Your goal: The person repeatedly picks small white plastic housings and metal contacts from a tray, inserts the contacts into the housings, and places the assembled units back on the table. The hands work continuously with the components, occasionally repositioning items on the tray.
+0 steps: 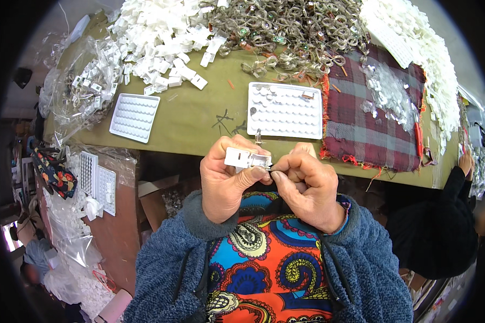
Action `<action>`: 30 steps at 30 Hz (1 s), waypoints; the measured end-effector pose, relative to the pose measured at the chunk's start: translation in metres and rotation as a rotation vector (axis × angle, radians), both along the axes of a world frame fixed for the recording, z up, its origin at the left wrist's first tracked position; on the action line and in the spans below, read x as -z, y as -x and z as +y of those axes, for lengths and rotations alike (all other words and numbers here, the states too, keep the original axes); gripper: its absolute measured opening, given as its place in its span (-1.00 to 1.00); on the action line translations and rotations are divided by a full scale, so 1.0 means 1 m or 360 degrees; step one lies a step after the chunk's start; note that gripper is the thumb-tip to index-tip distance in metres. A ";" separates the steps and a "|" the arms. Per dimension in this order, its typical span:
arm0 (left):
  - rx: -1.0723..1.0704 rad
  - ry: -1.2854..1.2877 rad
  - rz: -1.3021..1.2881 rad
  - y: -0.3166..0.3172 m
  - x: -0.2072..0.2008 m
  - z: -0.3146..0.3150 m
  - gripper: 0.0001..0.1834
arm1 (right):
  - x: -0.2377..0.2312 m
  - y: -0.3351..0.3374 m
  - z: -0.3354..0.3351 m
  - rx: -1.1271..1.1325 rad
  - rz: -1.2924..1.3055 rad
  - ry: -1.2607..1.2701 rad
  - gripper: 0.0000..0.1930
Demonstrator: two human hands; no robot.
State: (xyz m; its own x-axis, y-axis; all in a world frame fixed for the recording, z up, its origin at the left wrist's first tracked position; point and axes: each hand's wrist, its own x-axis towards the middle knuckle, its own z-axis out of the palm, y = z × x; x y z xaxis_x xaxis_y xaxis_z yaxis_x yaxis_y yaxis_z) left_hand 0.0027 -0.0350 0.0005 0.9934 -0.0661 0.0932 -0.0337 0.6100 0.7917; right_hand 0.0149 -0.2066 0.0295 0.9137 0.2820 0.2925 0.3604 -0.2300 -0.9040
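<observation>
A small white plastic casing (236, 157) with a clear section at its right end is pinched between the thumb and fingers of my left hand (221, 185). My right hand (312, 188) is closed at that clear end, its thumb and forefinger pressed together around something small and dark that I cannot make out. Just beyond my hands, a white dimpled tray (285, 121) lies on the table, with a few small round pieces and a copper-coloured part in its far half. A small clear and metal piece (258, 137) sits at the tray's near edge.
Heaps of white casings (161, 40) and coiled wires (285, 32) cover the table's far side. A second dimpled tray (134, 117) lies left; a plaid cloth (350, 118) with clear bits (390, 97) lies right. A co-worker's dark sleeve (455, 185) shows at far right.
</observation>
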 end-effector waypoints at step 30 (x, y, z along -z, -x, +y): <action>0.0298 -0.0040 0.0632 0.005 0.002 0.020 -0.72 | -0.006 -0.016 0.006 -0.0045 -0.0111 0.0308 -0.87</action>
